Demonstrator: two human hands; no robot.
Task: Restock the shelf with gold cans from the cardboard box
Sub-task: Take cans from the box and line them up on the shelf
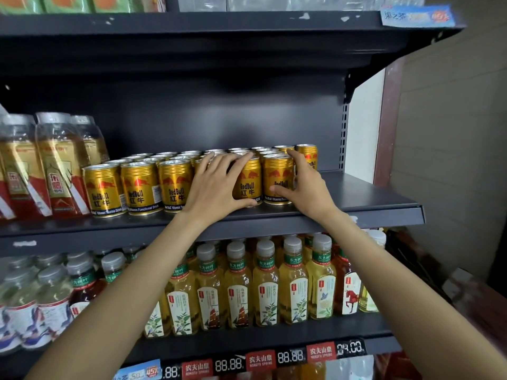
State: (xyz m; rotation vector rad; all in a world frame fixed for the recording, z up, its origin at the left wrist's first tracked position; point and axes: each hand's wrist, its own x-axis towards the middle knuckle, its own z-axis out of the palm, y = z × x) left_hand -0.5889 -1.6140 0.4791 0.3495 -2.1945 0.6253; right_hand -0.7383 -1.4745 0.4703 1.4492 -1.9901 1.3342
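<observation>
Left hand (216,185) cups one front-row gold can (248,182); right hand (304,185) wraps its neighbour gold can (277,179). Slide both flush with the shelf (384,212) edge, labels outward.

You were looking at a shelf (356,212) of dark metal with a matt painted finish, chipped to pale flecks on the board edge above it. On that shelf the gold cans (142,185) were glossy metal with ribbed shoulders and bright silvery tops. Left of the cans, the bottles (59,165) were clear plastic under shiny printed wrap, with silver foil-like caps. Below the shelf, the tea bottles (264,286) were smooth transparent plastic with matt grey caps and paper-like labels. Under those, the price tags (259,362) looked like glossy plastic. The wall (452,133) right of the shelf looked matt and flat.
</observation>
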